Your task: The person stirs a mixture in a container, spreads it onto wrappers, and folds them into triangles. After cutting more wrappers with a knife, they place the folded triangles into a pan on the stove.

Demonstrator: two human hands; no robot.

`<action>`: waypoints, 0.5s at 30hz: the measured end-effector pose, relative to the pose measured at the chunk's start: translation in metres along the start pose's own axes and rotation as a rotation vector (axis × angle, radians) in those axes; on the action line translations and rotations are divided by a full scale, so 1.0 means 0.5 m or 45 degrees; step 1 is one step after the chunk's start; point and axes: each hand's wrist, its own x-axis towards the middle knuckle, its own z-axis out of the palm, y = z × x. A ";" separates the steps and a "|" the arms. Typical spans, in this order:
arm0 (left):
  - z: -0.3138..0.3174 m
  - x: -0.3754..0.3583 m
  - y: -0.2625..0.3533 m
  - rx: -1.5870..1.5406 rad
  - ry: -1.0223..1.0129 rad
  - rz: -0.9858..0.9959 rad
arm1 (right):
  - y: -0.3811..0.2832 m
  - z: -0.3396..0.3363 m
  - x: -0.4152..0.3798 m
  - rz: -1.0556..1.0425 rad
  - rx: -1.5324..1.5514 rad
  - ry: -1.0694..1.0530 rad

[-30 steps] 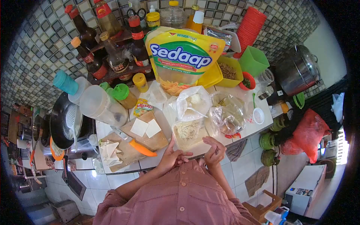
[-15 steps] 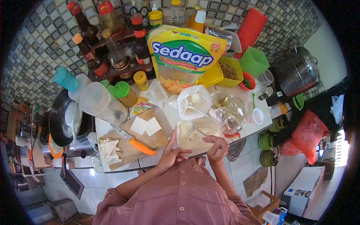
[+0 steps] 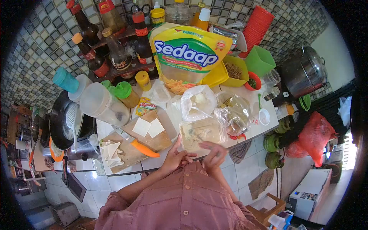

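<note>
Head view: right hand [image 3: 212, 154], blurred with motion, has dropped back from the plastic tub of pale filling [image 3: 202, 134] toward the left hand [image 3: 175, 158]; whether its fingers pinch a spoon or anything else I cannot tell. Left hand is cupped and open, palm up, with nothing clear in it; the tub sits just beyond both. Judged from that, filling is coming to the palm. Knife [image 3: 135, 142] lies left on the cutting board [image 3: 126, 157]

Both hands [image 3: 193, 156] beside filling container [image 3: 202, 133]
</note>
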 end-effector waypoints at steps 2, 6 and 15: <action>0.003 -0.001 0.002 0.039 0.053 0.000 | -0.019 0.012 -0.003 -0.033 0.060 -0.124; -0.002 -0.001 -0.002 0.007 0.092 0.004 | -0.002 -0.016 0.016 -0.138 -0.086 -0.143; 0.000 -0.003 0.000 0.032 0.061 0.033 | 0.019 -0.084 0.081 0.093 -0.345 0.228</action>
